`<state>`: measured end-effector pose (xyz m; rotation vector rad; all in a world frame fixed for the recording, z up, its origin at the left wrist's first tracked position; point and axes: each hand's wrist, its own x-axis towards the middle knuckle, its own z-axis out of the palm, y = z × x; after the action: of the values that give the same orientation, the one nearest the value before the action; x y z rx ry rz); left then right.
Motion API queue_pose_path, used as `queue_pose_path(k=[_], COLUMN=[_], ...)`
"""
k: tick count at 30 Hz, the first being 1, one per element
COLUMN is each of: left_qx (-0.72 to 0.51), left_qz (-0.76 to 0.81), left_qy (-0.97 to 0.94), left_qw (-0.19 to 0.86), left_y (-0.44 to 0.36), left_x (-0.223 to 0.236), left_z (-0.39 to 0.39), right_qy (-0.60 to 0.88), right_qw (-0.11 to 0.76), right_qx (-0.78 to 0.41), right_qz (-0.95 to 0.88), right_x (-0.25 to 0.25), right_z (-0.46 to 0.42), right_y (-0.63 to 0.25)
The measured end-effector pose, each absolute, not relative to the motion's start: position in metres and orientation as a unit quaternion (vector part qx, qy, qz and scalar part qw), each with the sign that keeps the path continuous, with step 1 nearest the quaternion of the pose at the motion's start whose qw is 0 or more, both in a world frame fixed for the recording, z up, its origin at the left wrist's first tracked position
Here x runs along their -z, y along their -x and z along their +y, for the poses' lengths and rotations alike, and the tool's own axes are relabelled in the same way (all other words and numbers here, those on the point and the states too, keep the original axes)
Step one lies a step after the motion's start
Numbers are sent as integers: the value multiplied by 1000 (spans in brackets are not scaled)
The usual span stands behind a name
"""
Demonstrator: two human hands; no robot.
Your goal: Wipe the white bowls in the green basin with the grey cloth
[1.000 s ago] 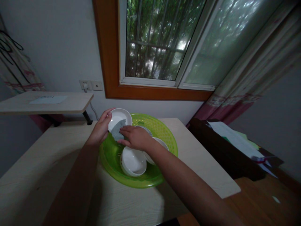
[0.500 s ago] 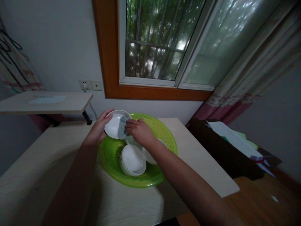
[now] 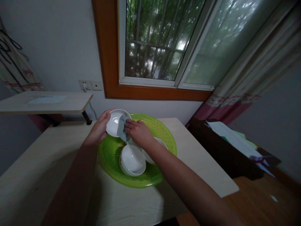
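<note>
My left hand (image 3: pixel 100 127) grips a white bowl (image 3: pixel 113 124) by its left rim, tilted above the far left side of a green plastic basin (image 3: pixel 168 133). In my right hand (image 3: pixel 138 131) is a grey-green cloth (image 3: pixel 122 128), pressed against the right part of that bowl. Inside the basin, a white bowl (image 3: pixel 133 160) sits at the front. Another white bowl (image 3: pixel 150 158) lies to its right, partly covered by my right forearm. Something pale under my right hand is mostly hidden.
The basin stands on a light wooden table (image 3: pixel 131 207). A small raised shelf (image 3: pixel 77 105) with a paper label is at the left. Behind are a wall socket (image 3: pixel 90 85) and a window. Papers (image 3: pixel 235 138) lie on a dark surface at the right.
The held bowl has turned slightly and moved a little to the right. The cloth has shifted slightly down along it, with my right hand staying close by.
</note>
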<state>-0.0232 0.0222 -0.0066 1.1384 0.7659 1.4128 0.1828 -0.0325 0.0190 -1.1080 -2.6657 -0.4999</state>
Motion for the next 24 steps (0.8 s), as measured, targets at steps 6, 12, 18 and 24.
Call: queue_pose_path(k=[6, 12, 18, 24], left_qx=[-620, -621, -624, -619], left_qz=[337, 356, 345, 333], left_qy=[-468, -472, -470, -485], left_qw=[532, 515, 520, 520], left_y=[23, 23, 21, 22], left_x=[8, 6, 7, 10], left_z=[25, 22, 24, 27], right_qy=[346, 288, 346, 413], right_qw=[135, 191, 163, 137], right_qx=[74, -15, 15, 114], right_qz=[-926, -938, -924, -893], right_x=[-7, -4, -10, -17], right_z=[-40, -48, -41, -40], right_y=[-172, -164, -166, -171])
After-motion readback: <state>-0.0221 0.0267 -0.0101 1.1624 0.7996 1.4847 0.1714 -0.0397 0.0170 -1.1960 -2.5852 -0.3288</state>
